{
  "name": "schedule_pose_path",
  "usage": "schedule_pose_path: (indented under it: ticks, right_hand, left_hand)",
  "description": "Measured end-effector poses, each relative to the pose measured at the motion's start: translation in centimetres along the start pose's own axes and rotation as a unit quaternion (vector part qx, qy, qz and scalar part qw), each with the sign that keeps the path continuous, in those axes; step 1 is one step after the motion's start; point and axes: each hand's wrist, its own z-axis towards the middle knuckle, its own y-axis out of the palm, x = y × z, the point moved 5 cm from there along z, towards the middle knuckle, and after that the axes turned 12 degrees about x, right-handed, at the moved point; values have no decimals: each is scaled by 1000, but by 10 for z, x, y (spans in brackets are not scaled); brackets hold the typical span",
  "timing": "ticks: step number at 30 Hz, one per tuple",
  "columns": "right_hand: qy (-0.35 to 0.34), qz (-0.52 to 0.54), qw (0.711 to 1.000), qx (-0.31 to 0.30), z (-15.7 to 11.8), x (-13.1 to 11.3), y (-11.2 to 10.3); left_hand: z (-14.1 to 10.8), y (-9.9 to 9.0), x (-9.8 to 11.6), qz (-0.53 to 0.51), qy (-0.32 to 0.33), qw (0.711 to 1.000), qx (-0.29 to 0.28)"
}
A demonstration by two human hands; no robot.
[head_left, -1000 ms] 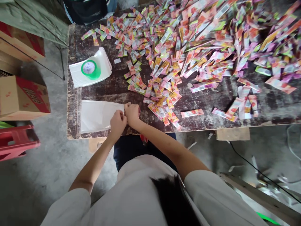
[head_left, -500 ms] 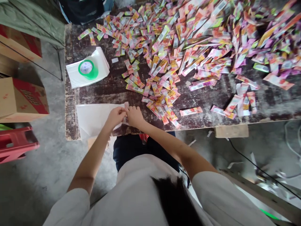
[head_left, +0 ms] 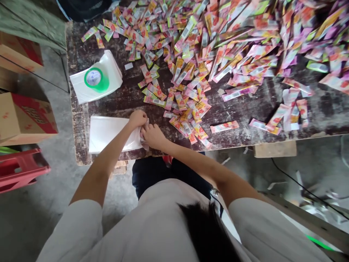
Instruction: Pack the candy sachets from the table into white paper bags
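Plastic bag [head_left: 105, 133] lies lengthwise left-to-right (crumpled end rightmost).

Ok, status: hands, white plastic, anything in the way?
Left hand and right hand at white plastic, right end; grip unclear. Left part flat on table. Nearest sachets off to the right, clear of plastic.

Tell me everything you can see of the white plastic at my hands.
The white plastic lies mostly flat on the table, near its front edge and left end. It is a long shape, thin and smooth-looking with a slight sheen; whether it is one bag or several layers, I can't tell. Its right end is crumpled, with the left hand and right hand on it, their exact grip unclear. The left forearm hides part of it.
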Motion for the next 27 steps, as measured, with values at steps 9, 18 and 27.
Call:
schedule_pose_path:
  ticks: [9,18,27]
  right_hand:
    - [83,29,996,33,0,2,10]
    - [70,74,992,71,-6,1,9]
    - [28,77,988,131,-22,-6,13]
  left_hand:
    - [-70,-40,20,-77,48,973,210]
    - [-152,-8,-46,-196,-177,913,310]
    - [-136,-23,-49,-276,-180,892,310]
